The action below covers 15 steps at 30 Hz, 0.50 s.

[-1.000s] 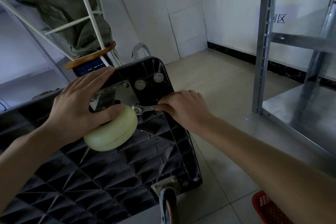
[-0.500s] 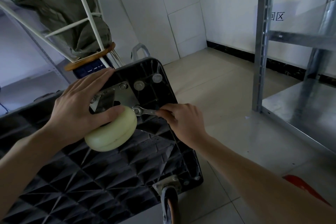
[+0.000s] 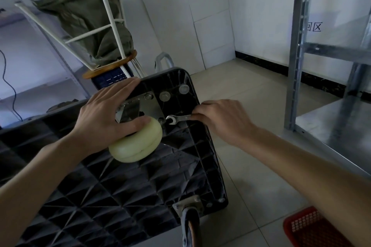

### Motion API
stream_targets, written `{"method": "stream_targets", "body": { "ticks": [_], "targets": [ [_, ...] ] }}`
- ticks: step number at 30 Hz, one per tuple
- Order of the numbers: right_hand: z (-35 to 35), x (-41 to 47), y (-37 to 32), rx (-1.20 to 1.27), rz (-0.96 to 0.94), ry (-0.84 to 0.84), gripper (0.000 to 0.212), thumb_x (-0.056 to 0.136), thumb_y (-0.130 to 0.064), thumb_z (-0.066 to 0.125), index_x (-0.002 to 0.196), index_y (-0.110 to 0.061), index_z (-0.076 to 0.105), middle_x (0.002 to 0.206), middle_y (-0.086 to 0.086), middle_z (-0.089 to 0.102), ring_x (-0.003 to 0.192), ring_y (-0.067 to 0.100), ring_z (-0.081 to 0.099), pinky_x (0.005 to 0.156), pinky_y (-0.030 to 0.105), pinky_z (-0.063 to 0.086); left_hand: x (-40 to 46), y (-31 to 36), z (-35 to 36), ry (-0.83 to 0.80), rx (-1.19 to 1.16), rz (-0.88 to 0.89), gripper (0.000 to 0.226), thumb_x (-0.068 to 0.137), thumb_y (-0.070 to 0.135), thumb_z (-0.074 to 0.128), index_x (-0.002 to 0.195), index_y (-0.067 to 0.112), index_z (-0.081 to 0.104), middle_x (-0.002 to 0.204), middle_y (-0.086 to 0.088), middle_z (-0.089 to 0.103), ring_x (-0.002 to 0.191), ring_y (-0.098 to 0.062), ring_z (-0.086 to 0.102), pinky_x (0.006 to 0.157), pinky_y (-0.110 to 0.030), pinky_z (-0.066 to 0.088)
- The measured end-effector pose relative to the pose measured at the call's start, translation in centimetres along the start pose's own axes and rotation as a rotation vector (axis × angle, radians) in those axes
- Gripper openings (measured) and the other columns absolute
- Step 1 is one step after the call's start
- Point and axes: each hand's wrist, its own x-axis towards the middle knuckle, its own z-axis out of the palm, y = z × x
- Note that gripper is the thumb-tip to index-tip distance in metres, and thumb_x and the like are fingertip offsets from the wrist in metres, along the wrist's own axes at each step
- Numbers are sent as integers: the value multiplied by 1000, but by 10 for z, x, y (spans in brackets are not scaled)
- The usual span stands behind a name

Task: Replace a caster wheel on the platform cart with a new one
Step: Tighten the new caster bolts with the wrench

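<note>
A: What are your hands doing right now?

B: My left hand (image 3: 106,118) is lying over the new cream caster wheel (image 3: 136,144), fingers nearly straight across its metal mounting plate (image 3: 148,106), thumb pressing on the wheel's top. My right hand (image 3: 222,120) is curling round the handle of a small wrench (image 3: 177,119), whose open jaw is sitting just beside a bolt (image 3: 160,120) at the plate's near right corner; I cannot tell whether it is gripping the bolt.

A: Where is the cart?

B: The platform cart (image 3: 120,186) is lying upside down, its black ribbed underside facing me. An older caster (image 3: 189,220) is sticking up at the near corner, cut off by the bottom edge.

A: Any writing?

B: Two characters are showing on the far wall (image 3: 314,26), partly hidden behind the metal shelving (image 3: 297,46). A red basket (image 3: 309,228) is peeking in at the near right, half covered by my forearm.
</note>
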Motion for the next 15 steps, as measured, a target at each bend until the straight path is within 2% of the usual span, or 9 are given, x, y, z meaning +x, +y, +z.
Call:
{"method": "stream_targets", "body": {
  "ticks": [3,6,9,15],
  "targets": [
    [-17,15,-2,-98,-133,-62,31,102,-48,49,107,-29,73,97,-9,72,84,21,70,61,27,33,0,0,0,1,2,2,99,68,89,37,156,46,22,158,23,26,146,-18,29,112,-47,28],
    [-20,28,-11,-236,-232,-92,18,101,-38,57,108,-30,71,98,-8,72,86,23,71,63,29,35,1,0,0,0,0,8,99,68,88,37,156,45,22,158,23,27,146,-17,29,112,-46,28],
    [-23,35,-15,-314,-265,-115,14,101,-29,59,110,-31,69,99,-10,71,89,22,70,63,30,34,1,-1,1,7,-3,10,99,68,89,37,156,44,23,158,22,28,145,-18,31,112,-47,29],
    [-25,38,-11,-290,-267,-104,14,102,-33,58,108,-29,69,98,-6,71,85,26,70,62,31,35,0,-5,3,21,-5,19,96,70,88,37,156,44,24,154,28,26,145,-15,30,110,-45,29]
  ]
}}
